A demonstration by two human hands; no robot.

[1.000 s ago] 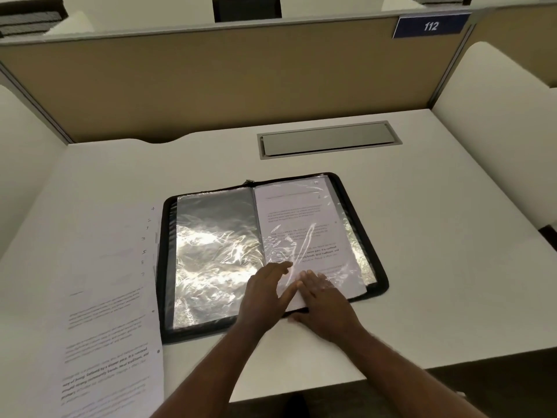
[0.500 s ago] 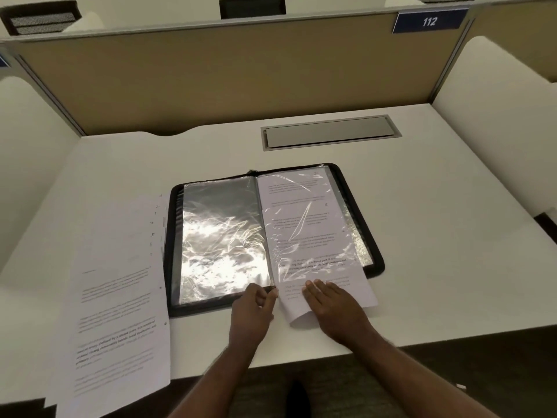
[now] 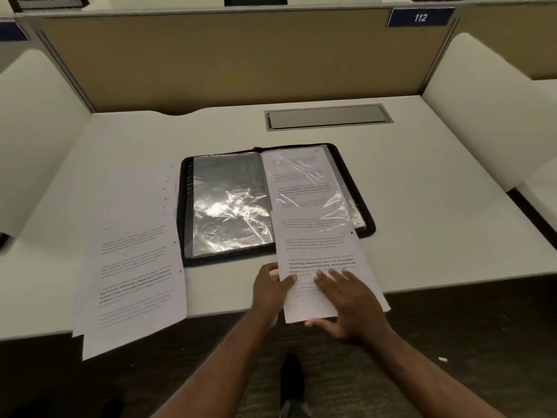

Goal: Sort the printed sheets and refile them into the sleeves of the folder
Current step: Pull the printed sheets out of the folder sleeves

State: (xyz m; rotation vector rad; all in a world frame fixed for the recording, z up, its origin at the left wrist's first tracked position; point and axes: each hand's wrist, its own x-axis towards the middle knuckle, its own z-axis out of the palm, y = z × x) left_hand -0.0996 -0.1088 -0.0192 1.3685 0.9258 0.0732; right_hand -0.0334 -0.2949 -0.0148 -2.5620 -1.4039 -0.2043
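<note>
A black zip folder (image 3: 369,220) lies open on the white desk, its clear plastic sleeves showing. The left sleeve (image 3: 229,203) looks empty and shiny. A printed sheet (image 3: 319,245) sticks more than halfway out of the right sleeve (image 3: 304,182), its near end past the desk edge. My left hand (image 3: 271,289) pinches the sheet's left edge with thumb on top. My right hand (image 3: 349,303) lies flat on the sheet's near end, fingers straight, thumb under its bottom edge. A stack of printed sheets (image 3: 132,257) lies left of the folder.
A grey cable hatch (image 3: 328,116) is set in the desk (image 3: 452,206) behind the folder. A tan partition (image 3: 241,61) closes the back, with a "112" sign (image 3: 420,17). White side dividers (image 3: 482,107) flank the desk. The sheet stack overhangs the front edge.
The printed sheet has slid toward me, out of the right sleeve, with both hands drawing back on it. My left hand moved from the folder's bottom edge to the sheet's edge.
</note>
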